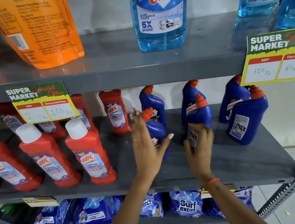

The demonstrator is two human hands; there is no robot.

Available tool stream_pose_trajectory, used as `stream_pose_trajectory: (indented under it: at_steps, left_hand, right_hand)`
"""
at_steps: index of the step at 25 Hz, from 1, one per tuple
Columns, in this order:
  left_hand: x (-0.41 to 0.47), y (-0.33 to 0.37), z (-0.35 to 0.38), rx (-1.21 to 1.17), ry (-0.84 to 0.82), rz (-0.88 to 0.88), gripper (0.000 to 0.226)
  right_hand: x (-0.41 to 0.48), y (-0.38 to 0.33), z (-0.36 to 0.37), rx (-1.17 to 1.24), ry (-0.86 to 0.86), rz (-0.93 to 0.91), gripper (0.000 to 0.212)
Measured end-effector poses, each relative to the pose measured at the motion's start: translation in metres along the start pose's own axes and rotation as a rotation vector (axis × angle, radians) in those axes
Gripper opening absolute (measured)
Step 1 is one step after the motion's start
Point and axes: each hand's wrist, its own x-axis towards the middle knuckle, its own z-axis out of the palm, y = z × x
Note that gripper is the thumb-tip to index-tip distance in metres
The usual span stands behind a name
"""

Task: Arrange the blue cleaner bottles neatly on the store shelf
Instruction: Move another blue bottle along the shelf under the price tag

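Note:
Several dark blue Harpic cleaner bottles with orange caps stand on the grey middle shelf [228, 158]. My left hand [145, 147] is spread open against the left side of the front-left blue bottle [156, 130], thumb across its label. My right hand [198, 142] curls around the lower front of the middle front bottle [199, 115], whose back label faces me. Another blue bottle [247, 116] stands to the right with its back label outward. Three more blue bottles [151, 99] stand in the row behind.
Red Harpic bathroom cleaner bottles [88, 151] fill the shelf's left half. Price tags [42, 104] hang from the upper shelf edge, which carries light blue Colin bottles [159, 10] and orange pouches [35, 29]. Surf Excel packets [187, 204] lie on the shelf below.

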Motion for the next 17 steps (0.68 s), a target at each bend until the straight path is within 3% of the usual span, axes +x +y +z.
stream_pose_trajectory:
  at_steps: [3,6,9,11,14,17]
  left_hand:
    - [0.001,0.03,0.033,-0.144,-0.161,0.188,0.081]
    - [0.017,0.037,0.067,-0.28,-0.456,-0.031,0.076]
    - [0.048,0.03,0.089,-0.236,-0.671,-0.244,0.071]
    - [0.061,0.023,0.092,-0.201,-0.695,-0.258,0.065]
    - [0.064,0.025,0.088,-0.404,-0.73,-0.332,0.055]
    - [0.059,0.04,0.088,-0.521,-0.606,-0.399,0.041]
  right_hand:
    - [0.001,0.024,-0.014,-0.076,0.109,0.164,0.067]
    - [0.008,0.048,-0.015,-0.035,-0.05,0.374,0.076]
    - [0.019,0.064,-0.024,0.121,-0.229,0.479,0.058]
    - [0.026,0.077,-0.035,0.092,-0.316,0.443,0.05]
    - [0.035,0.09,-0.063,0.196,-0.48,0.384,0.043]
    - [0.056,0.089,-0.086,0.313,-0.656,0.358,0.041]
